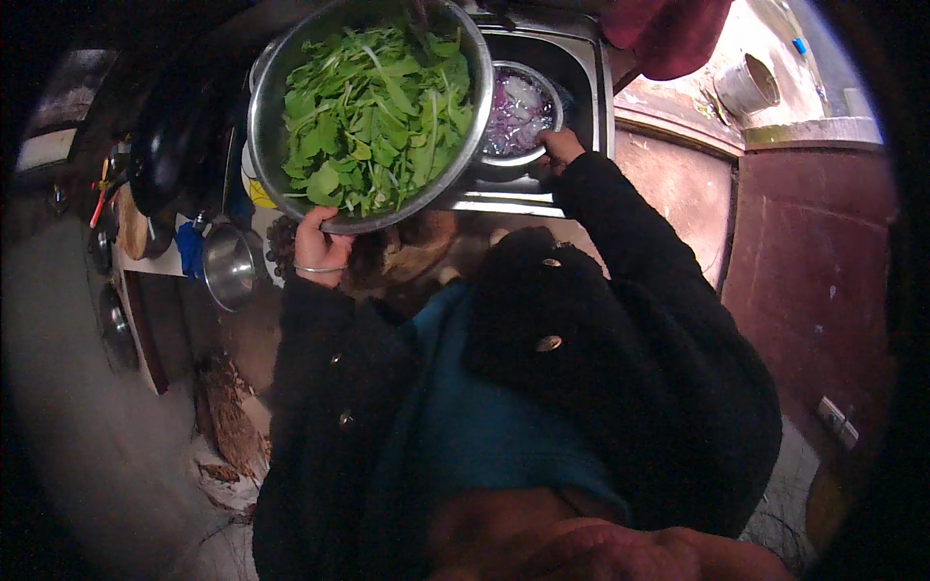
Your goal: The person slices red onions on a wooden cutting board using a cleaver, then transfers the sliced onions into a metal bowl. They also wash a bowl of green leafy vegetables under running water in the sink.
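Observation:
My left hand (pixel 320 243) grips the near rim of a large metal bowl (pixel 263 156) heaped with leafy greens (pixel 378 123). This bowl is held up beside and partly over a metal sink (pixel 577 43). My right hand (pixel 559 149) has its fingers on the near right rim of a smaller metal bowl (pixel 558 102) inside the sink. In that smaller bowl lie purple and whitish pieces (pixel 517 109), apparently in water; I cannot tell what they are. The big bowl hides the smaller bowl's left edge.
Left of me, an empty metal pot (pixel 231 265) stands by a blue cloth (pixel 190 248) at the counter edge. Dark grapes (pixel 280 243) lie nearby. A dark red cloth (pixel 668 33) hangs at the upper right. A maroon door (pixel 806 269) and a white bucket (pixel 746 83) are to the right.

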`<action>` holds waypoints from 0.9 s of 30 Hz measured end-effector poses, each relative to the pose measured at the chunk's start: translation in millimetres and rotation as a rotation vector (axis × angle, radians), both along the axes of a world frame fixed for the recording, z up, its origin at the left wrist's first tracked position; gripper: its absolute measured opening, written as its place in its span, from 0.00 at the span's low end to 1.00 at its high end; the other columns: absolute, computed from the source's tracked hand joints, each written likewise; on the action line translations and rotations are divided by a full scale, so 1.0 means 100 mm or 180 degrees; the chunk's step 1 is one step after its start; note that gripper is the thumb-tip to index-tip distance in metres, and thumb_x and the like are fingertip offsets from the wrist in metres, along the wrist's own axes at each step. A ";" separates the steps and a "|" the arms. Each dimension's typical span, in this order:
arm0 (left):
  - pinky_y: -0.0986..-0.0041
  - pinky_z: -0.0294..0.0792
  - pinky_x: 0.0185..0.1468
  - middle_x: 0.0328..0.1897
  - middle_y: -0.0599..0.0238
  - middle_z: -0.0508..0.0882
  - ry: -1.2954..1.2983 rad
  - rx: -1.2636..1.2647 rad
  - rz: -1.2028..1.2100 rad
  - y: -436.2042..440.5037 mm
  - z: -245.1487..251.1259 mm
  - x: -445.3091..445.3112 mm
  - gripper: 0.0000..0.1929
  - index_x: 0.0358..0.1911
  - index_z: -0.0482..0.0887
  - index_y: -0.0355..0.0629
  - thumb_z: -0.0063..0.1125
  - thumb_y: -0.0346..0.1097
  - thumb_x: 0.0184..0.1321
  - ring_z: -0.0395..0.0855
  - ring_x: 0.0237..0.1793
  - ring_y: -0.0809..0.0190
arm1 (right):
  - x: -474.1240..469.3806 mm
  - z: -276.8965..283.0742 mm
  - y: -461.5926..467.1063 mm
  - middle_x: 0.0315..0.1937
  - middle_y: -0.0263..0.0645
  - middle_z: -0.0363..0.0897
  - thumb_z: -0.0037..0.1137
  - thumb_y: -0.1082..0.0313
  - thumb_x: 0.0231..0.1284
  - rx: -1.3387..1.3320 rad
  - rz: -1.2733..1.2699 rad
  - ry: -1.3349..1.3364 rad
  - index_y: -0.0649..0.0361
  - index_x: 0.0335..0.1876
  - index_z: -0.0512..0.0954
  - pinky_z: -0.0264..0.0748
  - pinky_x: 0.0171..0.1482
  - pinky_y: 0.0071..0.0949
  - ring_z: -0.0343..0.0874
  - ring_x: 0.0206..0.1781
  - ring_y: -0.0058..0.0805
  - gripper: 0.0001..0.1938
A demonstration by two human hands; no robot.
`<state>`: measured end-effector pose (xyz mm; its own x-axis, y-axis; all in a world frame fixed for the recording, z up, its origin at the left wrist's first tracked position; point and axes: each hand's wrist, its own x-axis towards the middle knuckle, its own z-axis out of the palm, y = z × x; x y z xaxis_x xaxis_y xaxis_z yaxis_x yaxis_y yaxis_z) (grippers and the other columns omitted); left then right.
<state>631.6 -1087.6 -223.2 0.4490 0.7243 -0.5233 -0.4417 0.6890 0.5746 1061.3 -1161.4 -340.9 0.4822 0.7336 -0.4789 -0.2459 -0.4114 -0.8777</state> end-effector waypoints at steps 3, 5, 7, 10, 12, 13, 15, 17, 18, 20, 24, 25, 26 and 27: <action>0.77 0.64 0.19 0.19 0.68 0.73 -0.0031 0.0072 0.0133 0.06 -0.02 -0.01 0.05 0.23 0.71 0.44 0.53 0.30 0.51 0.70 0.16 0.66 | -0.04 0.35 -0.22 0.20 0.37 0.72 0.50 0.74 0.47 0.0320 -0.0326 0.0382 0.66 0.36 0.71 0.60 0.14 0.23 0.67 0.14 0.25 0.09; 0.77 0.63 0.18 0.18 0.69 0.72 -0.0125 0.0222 -0.0024 0.06 -0.03 0.00 0.06 0.22 0.70 0.45 0.53 0.29 0.51 0.70 0.15 0.67 | 0.00 0.60 -0.39 0.19 0.37 0.71 0.50 0.75 0.47 0.0537 -0.0195 0.0471 0.66 0.31 0.72 0.59 0.14 0.22 0.66 0.13 0.24 0.06; 0.77 0.63 0.18 0.17 0.69 0.72 0.0078 0.0143 0.0100 0.06 -0.03 0.02 0.06 0.22 0.69 0.45 0.52 0.28 0.51 0.70 0.15 0.67 | 0.01 0.82 -0.51 0.18 0.36 0.71 0.50 0.73 0.47 0.0303 -0.0400 0.0218 0.65 0.28 0.72 0.58 0.14 0.22 0.66 0.13 0.24 0.04; 0.76 0.64 0.19 0.17 0.70 0.71 -0.0092 0.0296 0.0017 0.07 -0.04 0.03 0.06 0.22 0.69 0.45 0.52 0.28 0.51 0.70 0.15 0.67 | -0.01 1.10 -0.70 0.18 0.35 0.69 0.49 0.73 0.48 0.0116 -0.0510 -0.0118 0.64 0.33 0.71 0.58 0.14 0.21 0.66 0.14 0.22 0.06; 0.79 0.64 0.18 0.18 0.73 0.71 -0.0005 0.0101 -0.0001 0.09 -0.04 0.01 0.07 0.23 0.68 0.47 0.52 0.30 0.53 0.70 0.16 0.69 | -0.10 1.23 -0.87 0.19 0.34 0.68 0.47 0.75 0.49 0.0418 -0.0575 0.0220 0.62 0.34 0.68 0.58 0.15 0.19 0.64 0.14 0.21 0.06; 0.81 0.64 0.17 0.19 0.74 0.71 -0.0041 0.0064 -0.0065 0.11 -0.05 0.01 0.08 0.23 0.68 0.48 0.52 0.30 0.54 0.69 0.17 0.70 | -0.11 1.31 -0.94 0.19 0.33 0.67 0.47 0.76 0.49 0.0394 -0.0628 0.0238 0.62 0.33 0.68 0.58 0.15 0.19 0.64 0.15 0.20 0.05; 0.80 0.63 0.16 0.18 0.72 0.71 0.0017 -0.0021 -0.0265 0.19 -0.07 0.01 0.07 0.23 0.68 0.47 0.52 0.30 0.53 0.68 0.15 0.69 | -0.13 1.45 -1.11 0.20 0.33 0.68 0.47 0.76 0.49 0.0578 -0.0815 0.0141 0.62 0.34 0.68 0.59 0.15 0.19 0.64 0.16 0.20 0.06; 0.79 0.62 0.16 0.16 0.70 0.71 -0.0057 0.0061 -0.0361 0.26 -0.09 0.00 0.05 0.23 0.70 0.45 0.52 0.29 0.51 0.69 0.14 0.67 | -0.18 1.57 -1.27 0.21 0.33 0.68 0.47 0.76 0.49 0.0573 -0.0973 0.0051 0.63 0.35 0.68 0.59 0.15 0.19 0.64 0.16 0.20 0.07; 0.79 0.61 0.15 0.18 0.69 0.72 0.0311 -0.0074 -0.0663 0.33 -0.11 -0.02 0.04 0.24 0.70 0.44 0.51 0.30 0.51 0.68 0.14 0.67 | -0.21 1.59 -1.31 0.22 0.33 0.69 0.46 0.77 0.49 0.0635 -0.0962 0.0043 0.63 0.36 0.68 0.59 0.15 0.18 0.65 0.17 0.20 0.08; 0.80 0.58 0.14 0.16 0.70 0.70 0.0198 -0.0002 -0.0665 0.40 -0.18 0.03 0.06 0.25 0.69 0.44 0.52 0.32 0.53 0.65 0.13 0.68 | -0.27 1.65 -1.44 0.22 0.34 0.68 0.45 0.77 0.49 0.0674 -0.1107 0.0045 0.63 0.36 0.68 0.58 0.15 0.18 0.64 0.16 0.20 0.07; 0.79 0.57 0.13 0.17 0.67 0.71 0.0191 0.0023 -0.0698 0.52 -0.36 0.14 0.07 0.26 0.68 0.43 0.52 0.33 0.52 0.64 0.12 0.68 | -0.48 1.72 -1.64 0.23 0.34 0.68 0.44 0.75 0.50 0.0641 -0.1294 -0.0037 0.63 0.38 0.67 0.58 0.15 0.18 0.65 0.18 0.20 0.08; 0.79 0.57 0.13 0.17 0.67 0.72 0.0137 0.0073 -0.0750 0.56 -0.43 0.18 0.07 0.26 0.68 0.43 0.52 0.33 0.52 0.64 0.12 0.68 | -0.56 1.70 -1.65 0.24 0.34 0.69 0.44 0.75 0.50 0.0619 -0.1370 -0.0061 0.63 0.38 0.67 0.58 0.15 0.18 0.66 0.18 0.21 0.09; 0.78 0.58 0.14 0.17 0.66 0.71 0.0256 -0.0012 -0.0834 0.59 -0.43 0.19 0.06 0.26 0.68 0.42 0.52 0.33 0.52 0.65 0.12 0.67 | -0.63 1.73 -1.67 0.24 0.35 0.70 0.44 0.75 0.50 0.0626 -0.1352 -0.0090 0.63 0.38 0.67 0.59 0.15 0.18 0.66 0.19 0.21 0.09; 0.78 0.59 0.14 0.16 0.64 0.71 0.0257 -0.0033 -0.0994 0.61 -0.46 0.19 0.06 0.27 0.68 0.42 0.51 0.33 0.52 0.66 0.12 0.66 | -0.70 1.74 -1.68 0.25 0.35 0.70 0.44 0.75 0.49 0.0586 -0.1369 -0.0113 0.63 0.38 0.67 0.59 0.15 0.18 0.66 0.19 0.21 0.09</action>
